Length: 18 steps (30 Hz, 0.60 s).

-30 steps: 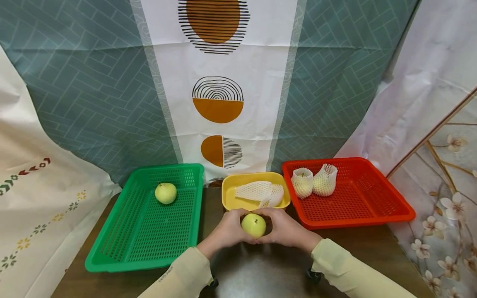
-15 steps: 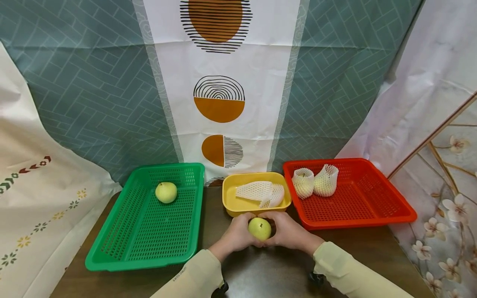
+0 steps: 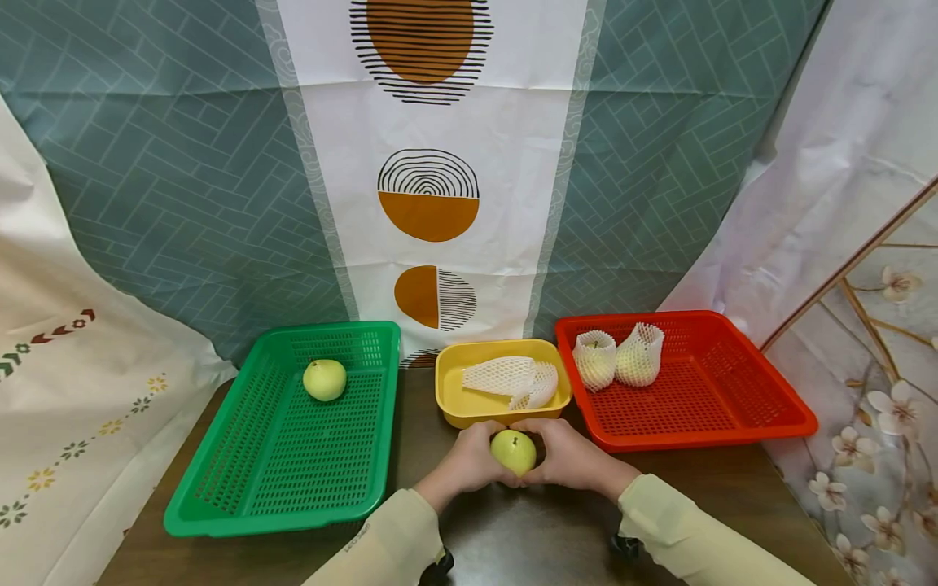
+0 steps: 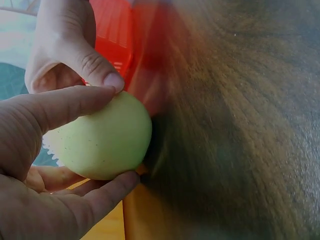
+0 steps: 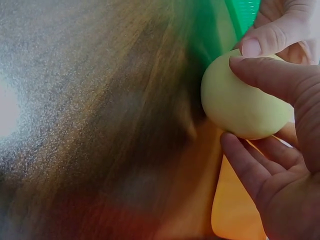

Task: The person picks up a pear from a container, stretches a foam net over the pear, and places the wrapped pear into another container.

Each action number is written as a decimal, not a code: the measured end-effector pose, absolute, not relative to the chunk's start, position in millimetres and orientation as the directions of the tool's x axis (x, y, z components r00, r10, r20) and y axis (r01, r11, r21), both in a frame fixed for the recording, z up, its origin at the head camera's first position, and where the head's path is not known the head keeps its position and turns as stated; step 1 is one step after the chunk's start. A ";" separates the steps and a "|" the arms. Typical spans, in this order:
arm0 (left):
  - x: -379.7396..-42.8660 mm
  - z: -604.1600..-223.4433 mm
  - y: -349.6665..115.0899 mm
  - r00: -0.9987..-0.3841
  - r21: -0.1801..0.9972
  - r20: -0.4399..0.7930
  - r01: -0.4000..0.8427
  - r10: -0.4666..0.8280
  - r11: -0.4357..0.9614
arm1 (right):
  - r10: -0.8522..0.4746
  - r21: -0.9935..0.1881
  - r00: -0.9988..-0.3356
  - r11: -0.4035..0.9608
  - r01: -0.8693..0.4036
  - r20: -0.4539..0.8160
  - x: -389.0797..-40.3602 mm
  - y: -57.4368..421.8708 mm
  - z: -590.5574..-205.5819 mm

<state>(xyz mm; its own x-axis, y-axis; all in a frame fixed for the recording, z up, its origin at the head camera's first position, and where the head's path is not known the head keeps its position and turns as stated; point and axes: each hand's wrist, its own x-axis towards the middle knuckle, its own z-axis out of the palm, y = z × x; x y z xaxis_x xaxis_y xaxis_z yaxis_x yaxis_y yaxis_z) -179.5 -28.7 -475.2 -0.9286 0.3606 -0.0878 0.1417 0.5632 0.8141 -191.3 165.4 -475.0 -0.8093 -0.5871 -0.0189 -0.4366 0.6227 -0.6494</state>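
A round yellow-green pear is held between both hands just in front of the yellow box, near the table surface. My left hand grips it from the left, thumb on the near side and fingers beneath or behind, as the left wrist view shows. From the right, my right hand curls round the same pear, its thumb close to the left thumb. No foam net covers this pear. White foam nets lie in the yellow box.
At left stands a green basket with one bare pear. On the right, a red basket holds two pears in white foam nets. Dark wooden table shows between the forearms. Patterned cloth hangs behind.
Both hands have shifted slightly right and nearer to the body with the pear. The grip looks the same, and the baskets and box have stayed put.
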 end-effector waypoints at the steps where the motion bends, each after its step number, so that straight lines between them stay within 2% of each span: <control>1: -179.4 -475.2 -29.6 -0.928 0.817 -0.089 0.140 0.363 0.559 | -0.589 -0.651 -0.808 0.619 -0.439 -0.015 -191.3 165.3 -475.3; 11: -178.7 -473.2 -34.5 -0.928 0.839 -0.125 0.091 0.352 0.537 | -0.588 -0.637 -0.809 0.625 -0.451 -0.005 -190.9 162.8 -477.7; 18: -180.5 -457.0 -42.3 -0.906 0.867 -0.125 0.098 0.405 0.488 | -0.596 -0.631 -0.802 0.636 -0.444 -0.037 -192.1 164.1 -470.4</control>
<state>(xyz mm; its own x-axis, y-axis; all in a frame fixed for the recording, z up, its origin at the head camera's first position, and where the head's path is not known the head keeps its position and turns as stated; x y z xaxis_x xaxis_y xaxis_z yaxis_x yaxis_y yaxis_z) -180.5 -42.3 -457.0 -0.9058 0.4048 -0.1253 0.0982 0.4881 0.8672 -192.1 164.1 -470.4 -0.8018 -0.5964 -0.0375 -0.4435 0.6360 -0.6315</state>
